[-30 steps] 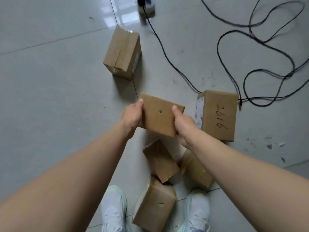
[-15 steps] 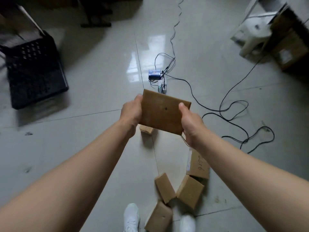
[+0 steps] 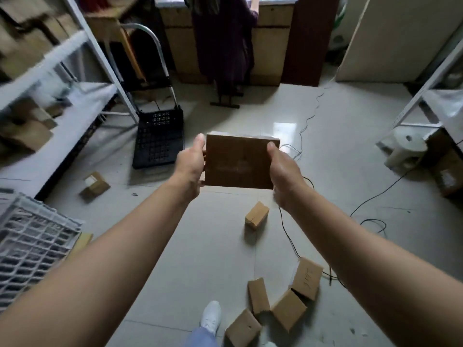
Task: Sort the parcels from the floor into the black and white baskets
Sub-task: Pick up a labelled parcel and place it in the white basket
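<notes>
A flat brown cardboard parcel (image 3: 239, 161) is held up at chest height, my left hand (image 3: 191, 162) gripping its left edge and my right hand (image 3: 281, 169) its right edge. The black basket (image 3: 158, 140) stands on the floor beyond and left of the parcel, by the shelf leg. The white basket (image 3: 30, 244) sits at the near left. Several more parcels lie on the floor: a cluster near my feet (image 3: 280, 304), one alone (image 3: 256, 215) below the held parcel, one (image 3: 94, 185) near the left shelf.
Metal shelving (image 3: 57, 78) with boxes lines the left wall, another shelf (image 3: 431, 96) the right. A black cable (image 3: 288, 234) snakes across the tiled floor. A person (image 3: 223, 41) stands at a counter at the back. My white shoe (image 3: 211, 316) shows at the bottom.
I have risen and my view has tilted up from the floor to the room; the parcel came up with both hands, and the baskets, shelves and person came into view.
</notes>
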Tool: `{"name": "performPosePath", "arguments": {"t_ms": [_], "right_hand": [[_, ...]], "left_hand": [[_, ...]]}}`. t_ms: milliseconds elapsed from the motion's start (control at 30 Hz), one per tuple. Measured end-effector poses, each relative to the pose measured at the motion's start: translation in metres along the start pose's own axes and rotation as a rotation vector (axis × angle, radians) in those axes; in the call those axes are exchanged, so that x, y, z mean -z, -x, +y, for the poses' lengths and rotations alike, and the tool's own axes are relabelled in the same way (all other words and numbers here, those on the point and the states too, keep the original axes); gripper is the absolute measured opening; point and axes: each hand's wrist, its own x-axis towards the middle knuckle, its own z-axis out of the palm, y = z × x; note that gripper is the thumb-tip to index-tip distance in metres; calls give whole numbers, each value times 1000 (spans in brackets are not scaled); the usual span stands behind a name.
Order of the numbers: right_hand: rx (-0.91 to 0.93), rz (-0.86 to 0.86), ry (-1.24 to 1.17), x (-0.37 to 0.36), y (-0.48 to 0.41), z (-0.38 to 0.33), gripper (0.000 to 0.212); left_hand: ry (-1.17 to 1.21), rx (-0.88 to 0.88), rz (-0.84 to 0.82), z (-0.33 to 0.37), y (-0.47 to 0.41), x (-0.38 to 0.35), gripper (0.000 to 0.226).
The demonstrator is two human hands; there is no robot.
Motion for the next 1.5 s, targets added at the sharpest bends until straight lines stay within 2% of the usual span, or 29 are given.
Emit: {"name": "performPosePath", "arguments": {"t_ms": [200, 367, 667, 800, 933, 1000, 1067, 1133, 1233, 1367, 1500], "right_hand": [[68, -175, -43, -22, 62, -19, 46], [56, -354, -5, -59, 100, -21, 44], [-42, -556, 28, -172, 158, 3, 39], [-58, -592, 72, -253, 193, 24, 50], [-61, -627, 74, -341, 228, 42, 40], [-31, -633, 66, -379, 242, 48, 40], [20, -658, 64, -412, 253, 55, 39], [39, -682, 79, -436, 261, 62, 37], [57, -725, 143, -467, 262, 71, 39], [78, -769, 194, -505, 247, 77, 25], [29, -833, 224, -552, 223, 83, 17]], "left_hand": [[139, -49, 212, 16, 77, 53, 47], [169, -86, 370, 9, 119, 102, 36], [352, -111, 494, -11, 150, 230, 18], [362, -118, 563, -19, 151, 317, 15], [432, -126, 642, -21, 148, 408, 22], [490, -120, 633, -22, 146, 447, 22], [515, -102, 599, -23, 142, 481, 35], [547, -51, 594, -25, 135, 507, 36], [585, 16, 675, -30, 117, 535, 27], [636, -4, 750, -32, 87, 563, 11], [580, 4, 862, -34, 50, 588, 11]]}}
